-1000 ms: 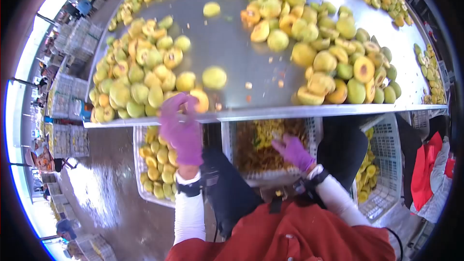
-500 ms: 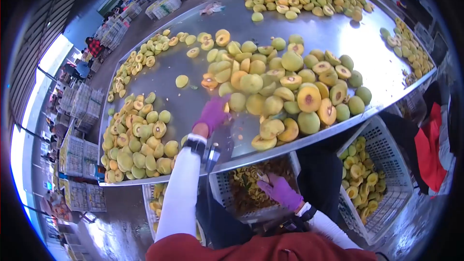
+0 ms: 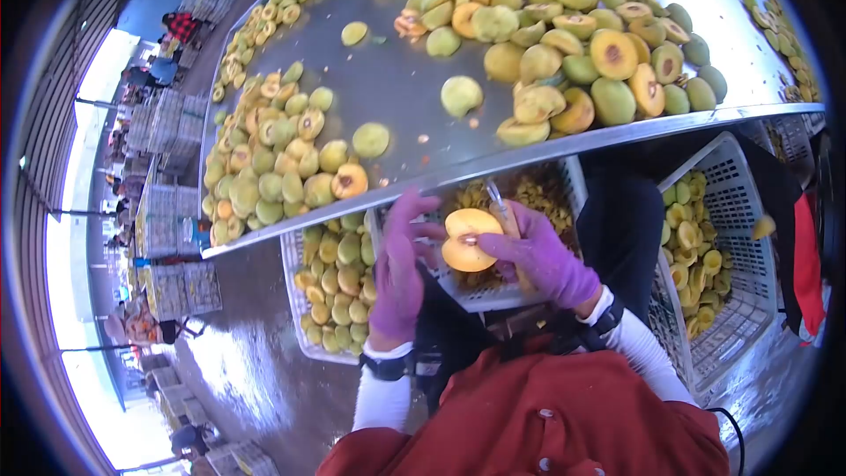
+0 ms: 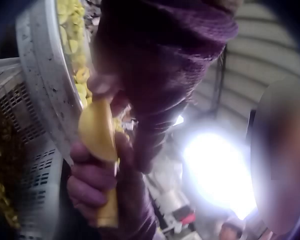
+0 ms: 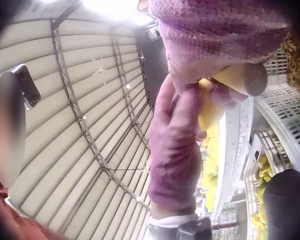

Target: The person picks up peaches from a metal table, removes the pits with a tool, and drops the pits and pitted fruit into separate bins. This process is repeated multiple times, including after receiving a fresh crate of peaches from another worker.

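Note:
My gloved right hand (image 3: 546, 260) pinches a peach half (image 3: 470, 240), its cut face and brown centre showing in the head view. The same hand grips a tool by its wooden handle (image 4: 108, 212); a narrow metal tip (image 3: 496, 194) points up beside the fruit. Just left of the peach half, my gloved left hand (image 3: 401, 269) is raised with fingers extended and slightly spread, fingertips close to the fruit's edge. In the left wrist view the peach half (image 4: 97, 129) appears side-on above the handle, the left fingers right at its top.
A metal table (image 3: 414, 115) bears heaps of halved peaches (image 3: 273, 154). Below its front rim stand a crate of scraps (image 3: 573, 181), a left crate of peaches (image 3: 339, 278) and a right crate (image 3: 740, 211) with peach halves. Stacked crates (image 3: 172, 220) stand far left.
My left hand moved from the table's edge to the middle heap, then back down before my body. My right hand rose from over the scrap crate and now holds a peach half.

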A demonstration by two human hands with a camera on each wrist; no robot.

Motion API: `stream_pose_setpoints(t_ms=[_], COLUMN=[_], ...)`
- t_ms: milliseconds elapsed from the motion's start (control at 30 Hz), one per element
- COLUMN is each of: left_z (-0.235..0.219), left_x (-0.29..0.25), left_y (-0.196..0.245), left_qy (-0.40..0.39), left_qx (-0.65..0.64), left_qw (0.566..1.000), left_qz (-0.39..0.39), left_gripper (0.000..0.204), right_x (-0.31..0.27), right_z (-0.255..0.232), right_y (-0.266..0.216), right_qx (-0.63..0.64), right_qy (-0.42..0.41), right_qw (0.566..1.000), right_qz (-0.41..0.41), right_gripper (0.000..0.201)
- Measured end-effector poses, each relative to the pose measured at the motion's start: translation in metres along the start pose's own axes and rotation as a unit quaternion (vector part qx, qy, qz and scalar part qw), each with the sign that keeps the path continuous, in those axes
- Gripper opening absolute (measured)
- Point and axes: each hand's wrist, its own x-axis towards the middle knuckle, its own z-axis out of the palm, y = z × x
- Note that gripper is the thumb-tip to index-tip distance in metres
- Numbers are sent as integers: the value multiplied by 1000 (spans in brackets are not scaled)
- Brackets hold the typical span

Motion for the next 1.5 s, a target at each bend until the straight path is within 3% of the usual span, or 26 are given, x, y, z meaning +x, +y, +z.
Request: stream_pose_setpoints(t_ms=[100,133,167,233,267,300,333,433,467,500,667,733,800,867,933,1000,1067,1233,1367,1433,1500], left_z=[13,20,23,27,29,30,30,38,44,50,50,45,44,42,38,41,44,33,35,33,27], left_x=[-16,-19,-20,-21,-18,-19,-18,-24,-22,-22,-22,-24,-22,-21,-21,-21,-19,-15,-13,-12,-17], left_y=[-12,-13,-14,-18,-21,-31,-38,-34,-32,-29,-30,-34,-36,-38,-42,-35,-34,-50,-46,-51,-52], left_qy=[-6,4,7,122,163,162,153,107,136,166,188,165,179,194,235,242,252,213,233,260,231], left_qx=[-67,-98,-99,-98,-237,-235,-193,-22,-108,-193,-135,-18,-28,-39,-60,-60,-64,0,-52,98,138], left_qw=[996,993,993,987,954,954,969,988,981,965,964,976,976,975,966,965,962,960,956,922,929], left_qz=[-56,-62,-62,-39,-85,-89,-12,110,88,66,127,140,122,105,86,80,77,183,172,269,256], left_gripper=[52,50,50,45,51,51,39,27,26,25,32,56,55,53,34,33,32,28,27,30,28], right_x=[3,8,11,-2,-8,-14,-16,-20,-18,-20,-24,-22,-22,-19,-17,-16,-15,-13,-11,-8,-7], right_z=[6,6,6,13,16,18,21,30,26,28,40,41,42,44,46,48,49,54,59,57,50], right_y=[9,20,27,24,30,37,41,51,50,49,49,54,57,58,59,65,75,74,70,69,75], right_qx=[-21,-178,-327,-372,-364,-355,-352,-570,-607,-606,-599,-595,-590,-559,-543,-530,-488,-505,-497,-488,-479], right_qy=[-70,24,118,157,140,124,127,109,97,99,86,90,94,74,68,61,114,111,119,98,79], right_qw=[997,981,920,898,904,910,911,786,766,767,777,779,782,812,828,841,848,840,845,855,865], right_qz=[20,-80,-179,-175,-177,-176,-172,-213,-191,-187,-171,-175,-177,-150,-121,-93,-172,-164,-155,-145,-131], right_gripper=[31,31,32,31,29,26,26,34,35,35,36,36,36,36,35,34,31,31,31,31,30])
